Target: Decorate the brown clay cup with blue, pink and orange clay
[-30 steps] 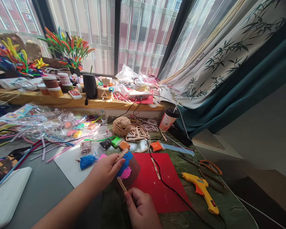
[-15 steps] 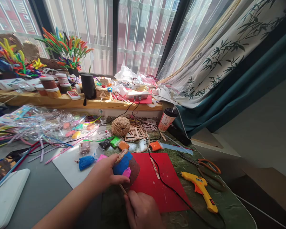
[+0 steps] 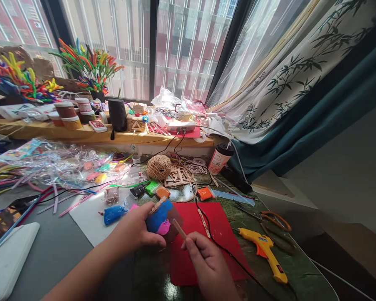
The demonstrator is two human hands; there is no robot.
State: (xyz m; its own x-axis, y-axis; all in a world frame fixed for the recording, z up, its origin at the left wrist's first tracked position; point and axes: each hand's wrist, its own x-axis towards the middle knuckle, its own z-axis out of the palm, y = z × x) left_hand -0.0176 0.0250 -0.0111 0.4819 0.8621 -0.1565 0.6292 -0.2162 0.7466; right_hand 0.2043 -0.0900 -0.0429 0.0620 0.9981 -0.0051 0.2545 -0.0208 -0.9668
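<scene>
Pinched in the left hand (image 3: 134, 230) grip is a brown clay disc (image 3: 171, 221) patched blue and pink, held just over the red sheet (image 3: 207, 251). A wooden stick (image 3: 179, 229) is clamped by the right hand (image 3: 207, 263), its tip touching the disc at 4 o'clock. A yellow glue gun (image 3: 263, 251) lies at 3 o'clock, near the bench (image 3: 301, 276) edge.

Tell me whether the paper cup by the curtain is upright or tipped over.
Upright, leaning slightly. The paper cup stands on its base on the table, its dark lid on top, beside the teal curtain.
</scene>
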